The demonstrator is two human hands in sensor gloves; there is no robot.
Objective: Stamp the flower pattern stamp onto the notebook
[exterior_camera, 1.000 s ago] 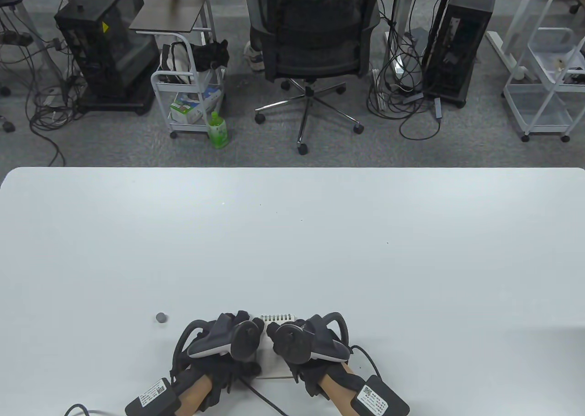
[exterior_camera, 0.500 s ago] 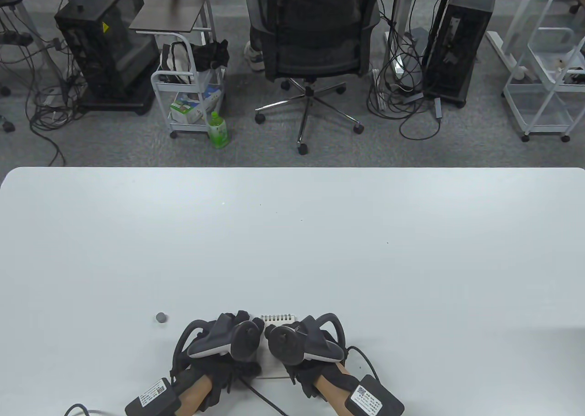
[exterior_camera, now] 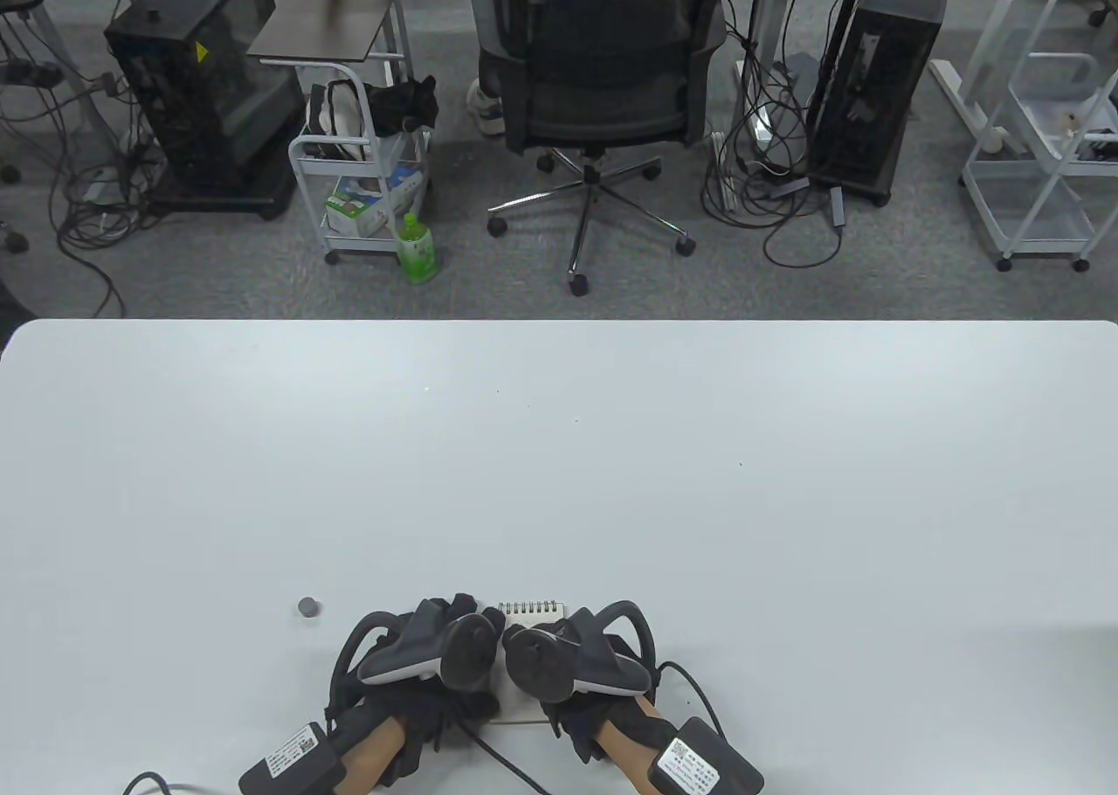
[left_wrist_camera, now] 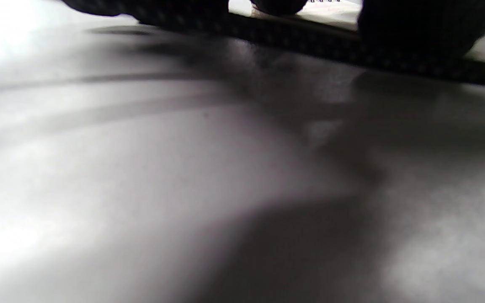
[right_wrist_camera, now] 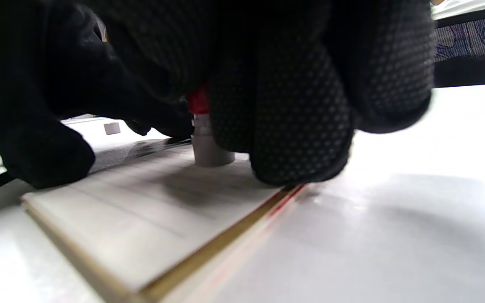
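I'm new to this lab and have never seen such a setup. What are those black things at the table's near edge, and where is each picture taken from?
Those are a person's two hands in black sensor gloves, each with a tracker strapped to its back. One camera looks down at the white table; the left hand and right hand come in from the bottom. The other two cameras sit on the wrists.

A small spiral notebook lies between the hands. The right wrist view shows the right hand holding a grey stamp with a red part, its base set on the open page. The left hand's fingers rest at the notebook's left edge. A small grey cap stands alone to the left.
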